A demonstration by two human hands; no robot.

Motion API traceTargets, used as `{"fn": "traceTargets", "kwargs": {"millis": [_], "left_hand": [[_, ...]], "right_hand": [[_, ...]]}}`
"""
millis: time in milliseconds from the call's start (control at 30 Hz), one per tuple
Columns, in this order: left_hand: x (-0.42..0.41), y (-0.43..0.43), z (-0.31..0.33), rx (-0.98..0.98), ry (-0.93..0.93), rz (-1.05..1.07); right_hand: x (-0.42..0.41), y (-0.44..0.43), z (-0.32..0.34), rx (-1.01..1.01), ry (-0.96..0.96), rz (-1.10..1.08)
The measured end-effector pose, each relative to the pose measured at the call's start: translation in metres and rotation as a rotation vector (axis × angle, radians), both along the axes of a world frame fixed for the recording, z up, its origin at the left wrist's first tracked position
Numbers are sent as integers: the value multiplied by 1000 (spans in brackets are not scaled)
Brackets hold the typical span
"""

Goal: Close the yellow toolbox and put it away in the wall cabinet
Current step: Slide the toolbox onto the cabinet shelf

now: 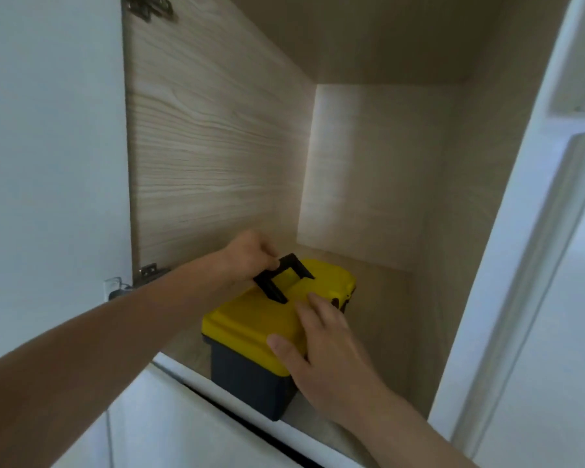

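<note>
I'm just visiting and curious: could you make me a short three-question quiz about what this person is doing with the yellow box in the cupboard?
1. True or false: the lid of the yellow toolbox is open.
2. Which hand holds the black carry handle? A) left hand B) right hand C) neither
3. Fill in: the toolbox sits on the floor of the wall ____.

Key
1. False: the yellow lid lies shut on the dark base.
2. A: the left hand's fingers close on the raised handle, while the right hand rests flat on the lid.
3. cabinet: the box is near its front edge, with the door swung open at left.
</note>
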State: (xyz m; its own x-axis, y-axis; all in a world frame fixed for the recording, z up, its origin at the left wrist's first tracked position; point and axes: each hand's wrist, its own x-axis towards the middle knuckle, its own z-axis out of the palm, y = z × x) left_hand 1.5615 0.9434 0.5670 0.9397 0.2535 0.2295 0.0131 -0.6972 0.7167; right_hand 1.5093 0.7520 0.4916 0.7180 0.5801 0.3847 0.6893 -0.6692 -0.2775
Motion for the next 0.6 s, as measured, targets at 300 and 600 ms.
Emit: {"fn": "traceTargets", "kwargs": {"millis": [300, 600], "left_hand": [[-117, 33, -80, 403, -80, -309], [-72, 35, -76, 518, -138, -365]], "right_hand": [[-19, 20, -18, -36, -284, 157], [13, 26, -24, -9, -260, 94]]}}
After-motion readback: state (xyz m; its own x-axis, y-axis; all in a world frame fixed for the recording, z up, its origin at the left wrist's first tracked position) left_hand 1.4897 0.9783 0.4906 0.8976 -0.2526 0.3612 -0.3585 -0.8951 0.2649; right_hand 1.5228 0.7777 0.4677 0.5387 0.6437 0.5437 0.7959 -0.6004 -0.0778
